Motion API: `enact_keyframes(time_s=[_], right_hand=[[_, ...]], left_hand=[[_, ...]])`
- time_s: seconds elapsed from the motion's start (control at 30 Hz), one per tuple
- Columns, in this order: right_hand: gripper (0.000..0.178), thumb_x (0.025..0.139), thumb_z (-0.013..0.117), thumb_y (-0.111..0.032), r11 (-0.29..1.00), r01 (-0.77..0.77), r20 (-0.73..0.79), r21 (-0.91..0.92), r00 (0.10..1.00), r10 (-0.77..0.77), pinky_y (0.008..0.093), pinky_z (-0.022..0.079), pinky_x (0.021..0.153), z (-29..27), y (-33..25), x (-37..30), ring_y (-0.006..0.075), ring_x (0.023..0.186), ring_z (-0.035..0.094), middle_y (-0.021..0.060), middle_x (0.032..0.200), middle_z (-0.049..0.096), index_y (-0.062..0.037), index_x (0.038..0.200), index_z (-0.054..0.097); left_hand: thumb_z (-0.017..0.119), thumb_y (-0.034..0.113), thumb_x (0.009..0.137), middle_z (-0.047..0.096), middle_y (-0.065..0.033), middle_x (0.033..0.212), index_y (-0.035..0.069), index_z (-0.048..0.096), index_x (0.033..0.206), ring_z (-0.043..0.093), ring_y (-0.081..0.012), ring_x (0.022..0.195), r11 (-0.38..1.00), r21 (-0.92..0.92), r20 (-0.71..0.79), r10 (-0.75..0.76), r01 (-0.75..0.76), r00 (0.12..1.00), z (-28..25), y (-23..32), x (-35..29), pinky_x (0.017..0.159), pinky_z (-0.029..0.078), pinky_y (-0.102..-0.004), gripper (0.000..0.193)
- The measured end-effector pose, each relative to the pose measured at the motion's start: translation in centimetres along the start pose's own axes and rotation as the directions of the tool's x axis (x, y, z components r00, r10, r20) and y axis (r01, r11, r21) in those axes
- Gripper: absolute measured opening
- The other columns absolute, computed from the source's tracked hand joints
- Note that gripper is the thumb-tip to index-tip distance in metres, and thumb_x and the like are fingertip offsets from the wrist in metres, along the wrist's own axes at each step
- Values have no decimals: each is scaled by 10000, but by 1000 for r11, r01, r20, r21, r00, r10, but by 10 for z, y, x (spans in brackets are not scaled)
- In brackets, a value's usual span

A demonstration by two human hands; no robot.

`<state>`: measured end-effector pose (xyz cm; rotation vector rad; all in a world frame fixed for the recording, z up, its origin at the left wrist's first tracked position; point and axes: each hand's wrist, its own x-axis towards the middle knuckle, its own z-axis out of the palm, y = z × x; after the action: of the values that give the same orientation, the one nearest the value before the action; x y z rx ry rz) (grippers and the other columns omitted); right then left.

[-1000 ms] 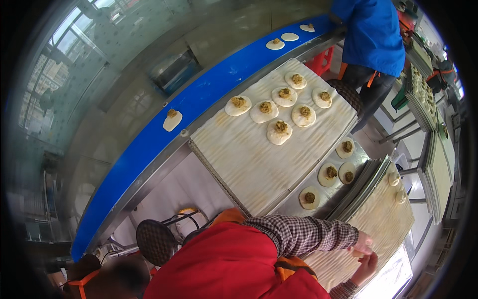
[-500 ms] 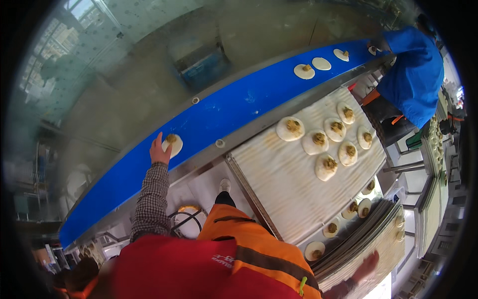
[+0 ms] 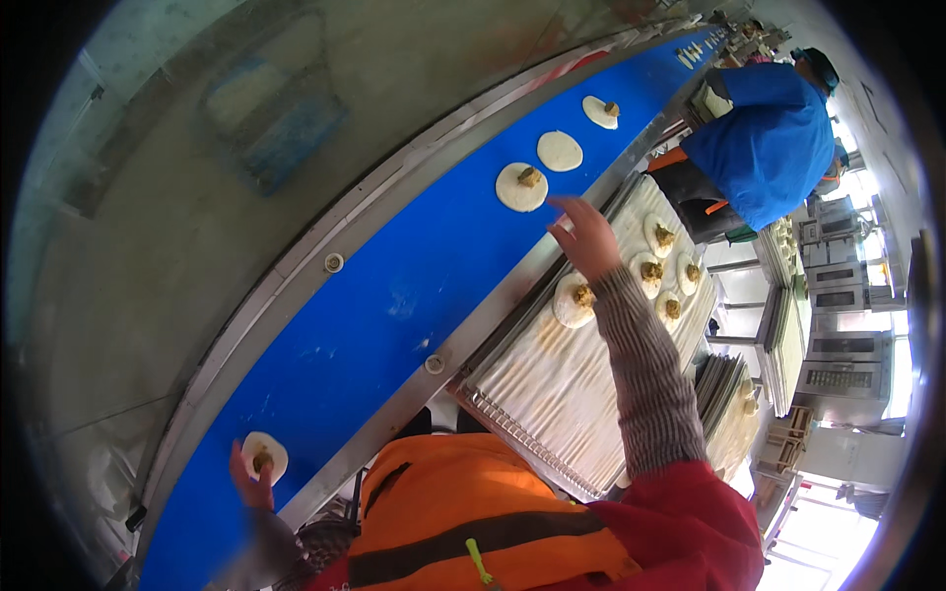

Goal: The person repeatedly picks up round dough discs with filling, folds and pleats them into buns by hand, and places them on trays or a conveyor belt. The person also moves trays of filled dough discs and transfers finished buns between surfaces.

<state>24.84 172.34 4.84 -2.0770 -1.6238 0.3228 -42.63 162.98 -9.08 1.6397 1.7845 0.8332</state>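
Note:
My left hand point(image 3: 253, 483) is at the lower left of the blue conveyor belt point(image 3: 379, 305), gripping the near edge of a flat dough round point(image 3: 279, 452) topped with brown filling. Its thumb rests by the filling, and the other fingers lie along the round's left side. Over the belt's near edge reaches my right hand point(image 3: 588, 239), empty, fingers stretched apart toward another filled dough round point(image 3: 512, 194). Just beyond that one lie a bare dough round point(image 3: 560, 151) and one with filling at its edge point(image 3: 597, 111).
Below my right arm, a cloth-covered tray point(image 3: 537, 394) carries several filled rounds. A metal rail point(image 3: 434, 364) borders the belt. A co-worker in blue point(image 3: 764, 148) stands at the upper right, near stacked boards point(image 3: 783, 325). More rounds lie far along the belt.
The view has swung toward the right. My right hand has come from the lower right, by the stacked boards, up to the belt. My left hand stays at its dough round, now lower left in view.

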Motion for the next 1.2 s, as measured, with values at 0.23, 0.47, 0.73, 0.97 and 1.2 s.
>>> enact_keyframes(time_s=[0.23, 0.47, 0.73, 0.97, 1.2], right_hand=[[319, 800, 670, -191, 824, 441, 534, -356, 820, -208, 386, 484, 862, 69, 15, 95, 298, 1036, 584, 105, 1098, 632, -76, 1095, 631], [663, 641, 788, -419, 949, 178, 207, -260, 970, -125, 430, 475, 863, 98, -23, 60, 336, 1010, 585, 160, 1045, 620, -89, 1178, 583], [508, 636, 723, -493, 988, -12, 346, -156, 936, 66, 446, 507, 658, 148, -91, 10, 323, 778, 630, 144, 827, 635, -36, 852, 676], [446, 727, 760, -162, 568, -369, 292, 736, 930, 225, 341, 523, 745, 79, -101, -106, 215, 886, 620, 104, 959, 625, -48, 1103, 549], [573, 781, 721, -67, 570, -250, 114, 783, 958, 263, 289, 532, 832, -72, 56, -102, 173, 954, 623, 103, 1125, 615, -36, 1294, 467]], left_hand=[[825, 207, 599, 593, -128, 1047, 28, 555, 1075, 581, -243, 944, 815, 450, 380, -545, 365, 748, -103, -62, 20, 834, 475, -375, 576], [816, 296, 621, 635, -159, 1038, 14, 574, 1099, 631, -262, 936, 761, 581, 339, -547, 287, 765, -137, -57, 21, 802, 507, -387, 606], [699, 435, 743, 641, -144, 1063, 34, 531, 1254, 621, -279, 943, 949, 259, 485, -287, 177, 826, -95, 58, 58, 825, 505, -435, 671], [618, 7, 799, 541, -110, 1196, -28, 415, 1291, 553, -188, 1064, 862, -274, 961, 227, 426, 158, 146, 286, 76, 921, 464, -328, 534], [635, 204, 809, 563, -172, 1082, 36, 537, 1219, 561, -294, 1011, 800, -550, 802, 426, -240, -419, 335, 410, 0, 904, 435, -368, 454]])
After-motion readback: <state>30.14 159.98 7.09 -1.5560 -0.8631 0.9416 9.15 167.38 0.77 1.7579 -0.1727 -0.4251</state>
